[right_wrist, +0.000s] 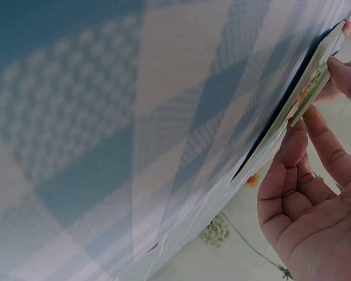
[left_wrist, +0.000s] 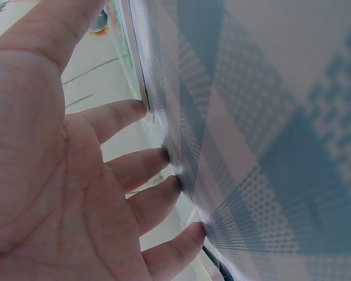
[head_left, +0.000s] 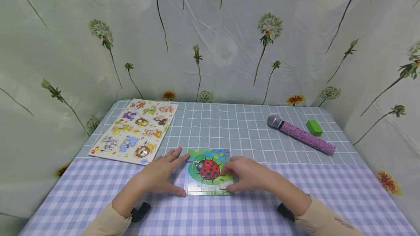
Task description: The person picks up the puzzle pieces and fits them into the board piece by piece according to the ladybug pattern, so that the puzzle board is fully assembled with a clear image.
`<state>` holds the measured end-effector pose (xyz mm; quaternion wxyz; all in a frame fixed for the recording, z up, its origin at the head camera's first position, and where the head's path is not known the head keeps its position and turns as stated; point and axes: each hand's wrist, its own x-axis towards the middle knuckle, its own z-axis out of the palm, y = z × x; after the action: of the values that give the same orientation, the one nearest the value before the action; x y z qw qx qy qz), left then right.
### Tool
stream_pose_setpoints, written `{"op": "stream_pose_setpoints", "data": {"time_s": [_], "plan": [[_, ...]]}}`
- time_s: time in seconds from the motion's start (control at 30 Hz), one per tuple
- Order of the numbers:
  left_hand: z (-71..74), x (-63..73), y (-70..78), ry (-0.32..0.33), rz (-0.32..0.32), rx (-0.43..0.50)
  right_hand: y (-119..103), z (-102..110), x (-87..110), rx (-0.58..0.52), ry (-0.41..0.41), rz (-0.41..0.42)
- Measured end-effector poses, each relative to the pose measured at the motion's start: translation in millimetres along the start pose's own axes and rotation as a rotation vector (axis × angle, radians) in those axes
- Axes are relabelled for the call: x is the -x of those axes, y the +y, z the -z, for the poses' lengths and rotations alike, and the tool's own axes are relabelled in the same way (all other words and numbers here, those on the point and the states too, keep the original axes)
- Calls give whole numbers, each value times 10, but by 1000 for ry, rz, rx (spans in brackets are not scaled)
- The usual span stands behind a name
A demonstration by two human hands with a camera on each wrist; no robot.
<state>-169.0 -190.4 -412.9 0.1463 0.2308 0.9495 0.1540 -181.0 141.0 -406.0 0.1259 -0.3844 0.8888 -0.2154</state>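
Observation:
A ladybug jigsaw puzzle (head_left: 209, 169) lies flat on the checked cloth, its square board between the two hands. Along its left side my left hand (head_left: 159, 174) is spread, with the thumb and index fingertips touching the board's edge. The left wrist view shows the fingers of that hand (left_wrist: 76, 170) stretched out, their tips on the cloth. My right hand (head_left: 247, 174) bends over the right side, thumb and fingers pinching a puzzle piece (head_left: 225, 185) at the lower right. In the right wrist view, its fingers (right_wrist: 319, 137) meet the board's edge; the piece is mostly hidden.
An animal peg puzzle board (head_left: 136, 130) lies at the back left, near the left fingertips. At the back right are a microphone (head_left: 302, 136) with a glittery pink handle and a green block (head_left: 314, 128). A flowered curtain (head_left: 226, 39) hangs behind the table.

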Motion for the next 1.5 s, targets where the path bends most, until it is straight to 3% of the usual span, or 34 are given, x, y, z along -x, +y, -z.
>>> {"op": "stream_pose_setpoints", "data": {"time_s": [0.37,1.5], "plan": [[-14,46,-10,-9,32,-4,-49,-61,-102,16,-38,18],[-1,0,15,10,-4,-17,-56,-62,-113,-48,-26,15]]}}
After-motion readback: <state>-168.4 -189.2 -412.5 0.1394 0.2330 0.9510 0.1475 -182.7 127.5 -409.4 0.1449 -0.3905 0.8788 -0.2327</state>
